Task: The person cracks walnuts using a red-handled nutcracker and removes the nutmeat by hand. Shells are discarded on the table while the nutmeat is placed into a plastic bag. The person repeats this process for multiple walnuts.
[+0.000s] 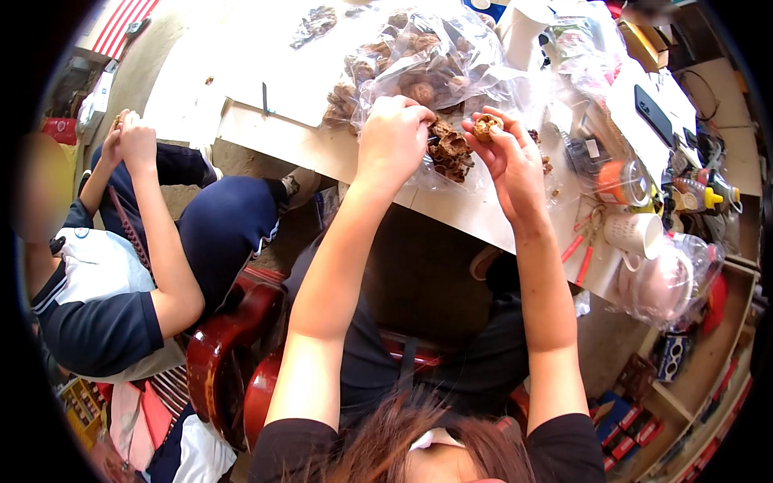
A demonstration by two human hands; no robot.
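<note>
A cracked walnut (pixel 485 126), just above frame centre, sits pinched in the fingertips of the right hand (pixel 509 157), while the left hand (pixel 392 138) is closed beside a shell heap (pixel 451 151) at the mouth of a clear bag (pixel 419 68) on the tabletop (pixel 274 133). Picking it cleanly likely calls for a steady pinch over the heap, so bits drop there. Whatever the left hand grips is hidden; a second person (pixel 121 266) sits at left, what their raised hands hold unclear.

- A pale table (pixel 338 153) carries it all.
- A clear plastic bag of brown walnuts (pixel 419 60) lies near its edge.
- Broken brown shells (pixel 451 153) sit heaped just beside the bag.
- A white mug (pixel 636 233) stands at the right end.
- Red-handled pliers (pixel 584 241) lie near the mug.
- A black phone (pixel 654 114) rests farther back.
</note>
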